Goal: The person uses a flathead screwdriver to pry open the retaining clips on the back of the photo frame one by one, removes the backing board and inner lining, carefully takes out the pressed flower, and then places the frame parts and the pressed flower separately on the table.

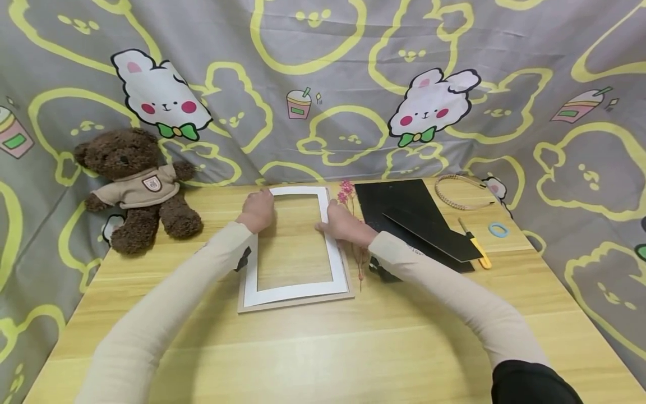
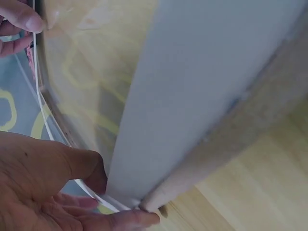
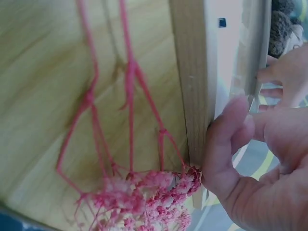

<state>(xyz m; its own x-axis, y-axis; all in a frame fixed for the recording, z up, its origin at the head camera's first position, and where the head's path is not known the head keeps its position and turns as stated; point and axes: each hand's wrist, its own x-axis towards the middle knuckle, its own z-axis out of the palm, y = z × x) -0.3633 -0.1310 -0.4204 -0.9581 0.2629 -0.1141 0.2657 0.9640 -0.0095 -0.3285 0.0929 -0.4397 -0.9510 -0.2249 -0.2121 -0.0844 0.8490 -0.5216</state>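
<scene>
A white rectangular mat board (image 1: pixel 290 292) with a large cut-out lies over a light wooden picture frame (image 1: pixel 298 306), slightly raised from it along the near edge. My left hand (image 1: pixel 258 210) pinches the mat's far left corner; its thumb shows on top in the left wrist view, with fingers (image 2: pixel 120 220) around the outside. On the opposite long side my right hand (image 1: pixel 347 224) grips the mat's right strip near the far end, with thumb and fingers curled in the right wrist view. Through the opening I see a clear, shiny sheet (image 2: pixel 91 62).
Pink dried flowers (image 1: pixel 346 192) lie just right of the frame. Beyond them are black boards (image 1: pixel 398 196), a yellow-handled cutter (image 1: pixel 479 252), a blue ring (image 1: pixel 498 229) and a headband (image 1: pixel 444 197). A brown teddy bear (image 1: pixel 138 191) sits at the back left, before a patterned curtain (image 1: pixel 227 33).
</scene>
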